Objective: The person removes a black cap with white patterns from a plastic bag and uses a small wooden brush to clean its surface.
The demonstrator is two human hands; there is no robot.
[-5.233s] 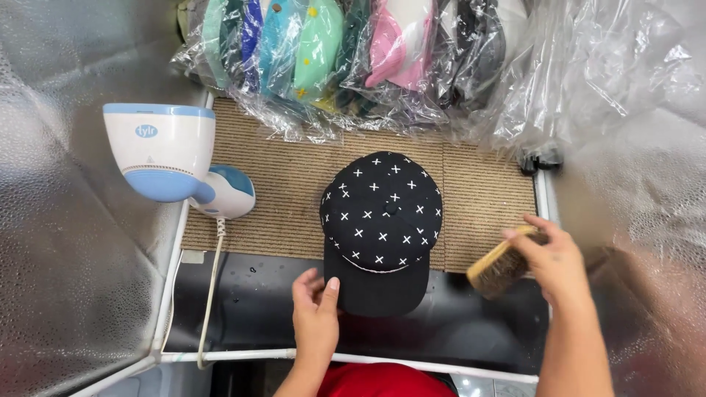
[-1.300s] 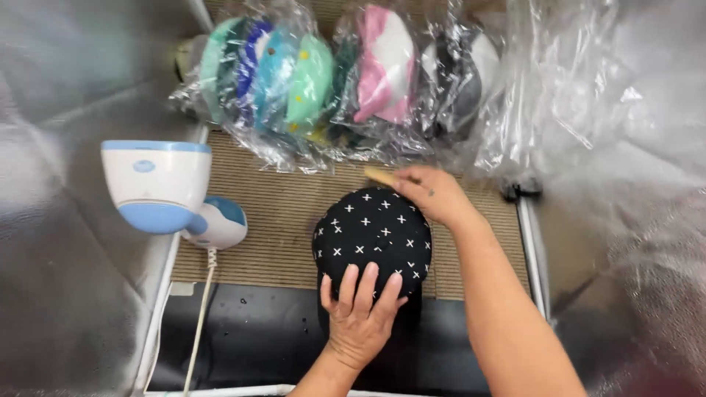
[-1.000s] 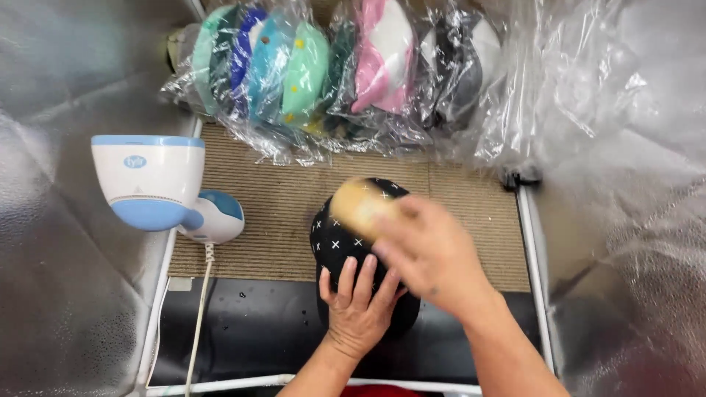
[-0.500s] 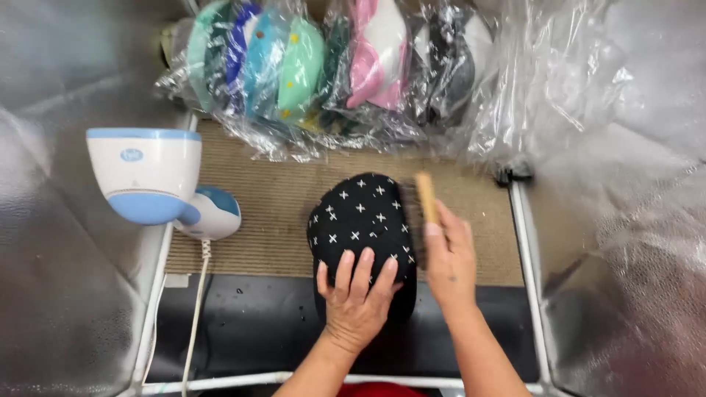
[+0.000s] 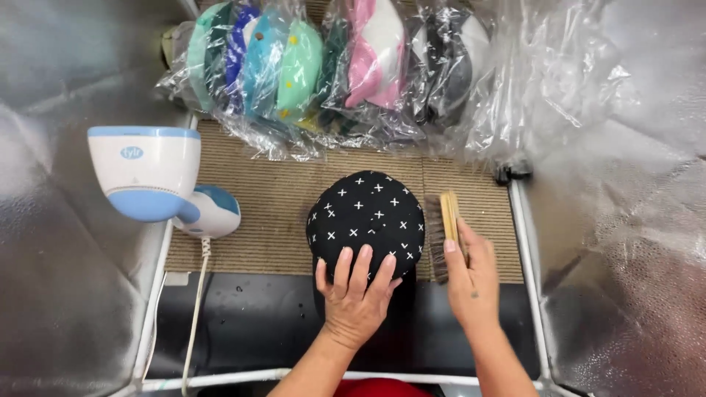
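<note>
Left hand [image 5: 357,298] spread on cap [image 5: 365,215], right hand [image 5: 471,283] apparently gripping brush [image 5: 445,228]

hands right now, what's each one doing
Left hand: open, fingers spread flat on the black cap.
Right hand: closed around a wooden brush, beside the cap.

The counter [image 5: 243,323] is covered at the back by a woven mat [image 5: 279,213], on which a black cap [image 5: 365,217], a handheld steamer [image 5: 154,180] and bagged caps [image 5: 294,73] are set.

One black cap [image 5: 365,215], one brush [image 5: 446,231], one steamer [image 5: 151,176], perhaps seven bagged caps [image 5: 323,70].
</note>
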